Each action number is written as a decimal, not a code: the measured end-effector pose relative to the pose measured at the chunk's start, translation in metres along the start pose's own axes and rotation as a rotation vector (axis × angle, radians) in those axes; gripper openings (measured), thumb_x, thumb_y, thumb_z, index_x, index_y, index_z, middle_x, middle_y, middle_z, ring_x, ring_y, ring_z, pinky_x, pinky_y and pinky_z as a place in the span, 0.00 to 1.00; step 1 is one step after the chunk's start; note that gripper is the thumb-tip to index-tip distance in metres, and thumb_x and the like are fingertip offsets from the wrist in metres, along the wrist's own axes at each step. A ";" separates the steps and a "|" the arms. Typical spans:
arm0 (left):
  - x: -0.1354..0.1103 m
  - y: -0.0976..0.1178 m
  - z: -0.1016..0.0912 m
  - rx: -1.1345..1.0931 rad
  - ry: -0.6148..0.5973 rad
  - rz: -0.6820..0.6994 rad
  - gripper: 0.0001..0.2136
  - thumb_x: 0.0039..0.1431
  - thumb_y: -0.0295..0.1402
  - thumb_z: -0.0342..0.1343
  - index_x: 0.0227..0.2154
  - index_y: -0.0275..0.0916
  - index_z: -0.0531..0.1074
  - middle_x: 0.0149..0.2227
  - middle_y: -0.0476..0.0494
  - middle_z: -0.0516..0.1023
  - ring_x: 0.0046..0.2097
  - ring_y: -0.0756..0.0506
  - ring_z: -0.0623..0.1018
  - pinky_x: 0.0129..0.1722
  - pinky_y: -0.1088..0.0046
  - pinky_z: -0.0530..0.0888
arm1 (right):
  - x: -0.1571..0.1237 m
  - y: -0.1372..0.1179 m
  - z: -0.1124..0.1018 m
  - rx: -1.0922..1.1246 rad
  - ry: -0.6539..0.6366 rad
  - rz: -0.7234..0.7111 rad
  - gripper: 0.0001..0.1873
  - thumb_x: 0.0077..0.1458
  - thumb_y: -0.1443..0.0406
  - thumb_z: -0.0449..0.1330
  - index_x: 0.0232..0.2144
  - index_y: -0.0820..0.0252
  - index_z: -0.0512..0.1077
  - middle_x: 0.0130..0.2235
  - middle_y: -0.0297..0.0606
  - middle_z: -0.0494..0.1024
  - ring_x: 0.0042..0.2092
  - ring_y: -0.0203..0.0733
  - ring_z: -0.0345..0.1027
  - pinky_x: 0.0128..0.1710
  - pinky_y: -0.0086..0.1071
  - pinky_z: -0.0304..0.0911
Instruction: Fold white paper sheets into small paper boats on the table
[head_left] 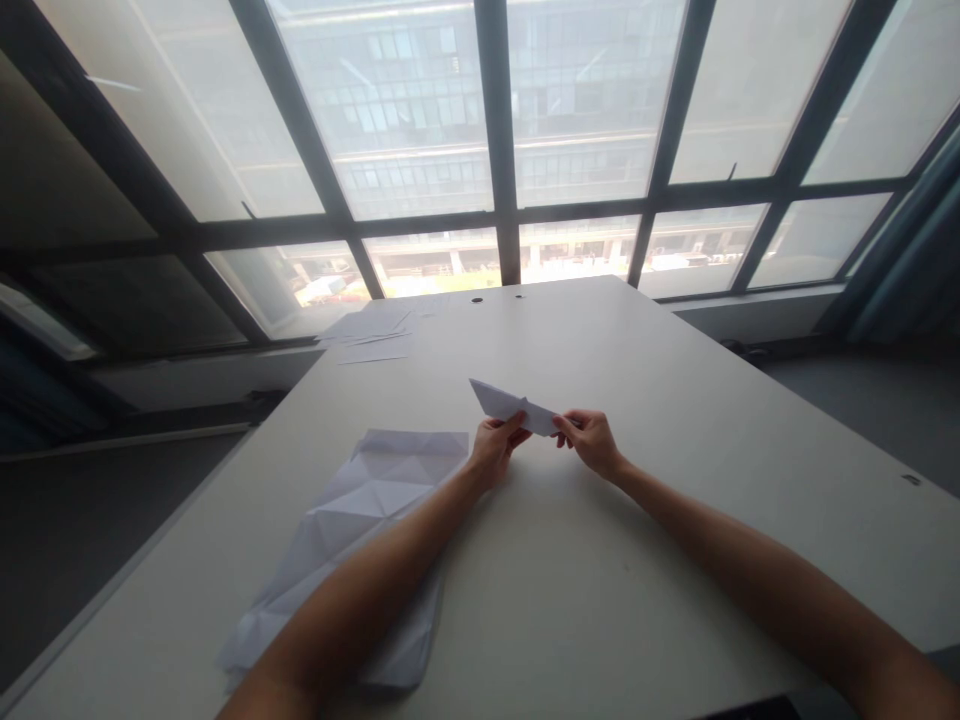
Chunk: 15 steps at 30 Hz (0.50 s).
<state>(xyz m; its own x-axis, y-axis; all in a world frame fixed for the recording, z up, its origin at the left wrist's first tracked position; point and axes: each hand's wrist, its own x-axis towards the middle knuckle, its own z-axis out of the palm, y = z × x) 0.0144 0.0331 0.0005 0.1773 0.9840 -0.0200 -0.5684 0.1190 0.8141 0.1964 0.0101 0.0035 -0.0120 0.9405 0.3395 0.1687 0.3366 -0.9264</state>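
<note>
A folded piece of white paper (pixel 501 401) is held up over the middle of the table, its pointed end toward the far left. My left hand (pixel 496 447) is closed on its near edge, thumb on top. At the paper's right end, my right hand (pixel 592 440) pinches it between thumb and fingers. Some of the fingers are hidden behind the paper. Below my left forearm lies a stack of creased white paper sheets (pixel 375 497), partly covered by the arm.
Several loose white sheets (pixel 375 347) lie at the far left edge of the white table (pixel 675 560). Beyond the table stand large windows (pixel 585 120) with dark frames. A blue curtain (pixel 892 265) hangs at the right.
</note>
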 end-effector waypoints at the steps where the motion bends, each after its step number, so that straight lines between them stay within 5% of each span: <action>1: 0.002 0.002 -0.001 -0.012 0.015 0.018 0.12 0.44 0.32 0.71 0.31 0.31 0.78 0.36 0.38 0.82 0.40 0.43 0.80 0.51 0.62 0.72 | 0.001 0.000 -0.002 -0.011 -0.012 -0.003 0.23 0.55 0.49 0.60 0.23 0.62 0.77 0.19 0.37 0.74 0.20 0.34 0.61 0.20 0.27 0.55; 10: 0.017 0.017 -0.017 -0.135 0.231 0.189 0.10 0.54 0.35 0.65 0.36 0.35 0.76 0.38 0.42 0.81 0.42 0.47 0.79 0.47 0.70 0.74 | 0.012 0.018 -0.019 -0.169 -0.154 0.027 0.18 0.56 0.56 0.59 0.22 0.62 0.76 0.19 0.38 0.76 0.22 0.37 0.67 0.23 0.27 0.58; 15: 0.012 0.018 -0.013 -0.133 0.101 0.131 0.19 0.57 0.41 0.62 0.50 0.45 0.69 0.56 0.40 0.72 0.54 0.42 0.74 0.53 0.62 0.72 | 0.012 0.020 -0.019 -0.316 0.039 -0.080 0.18 0.59 0.57 0.57 0.24 0.62 0.75 0.21 0.37 0.76 0.24 0.39 0.68 0.27 0.29 0.60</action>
<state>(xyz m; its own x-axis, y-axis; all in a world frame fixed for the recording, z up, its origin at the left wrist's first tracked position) -0.0046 0.0486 0.0073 0.0172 0.9997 0.0178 -0.6838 -0.0012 0.7296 0.2180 0.0274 -0.0080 -0.0005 0.9072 0.4207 0.4661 0.3724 -0.8025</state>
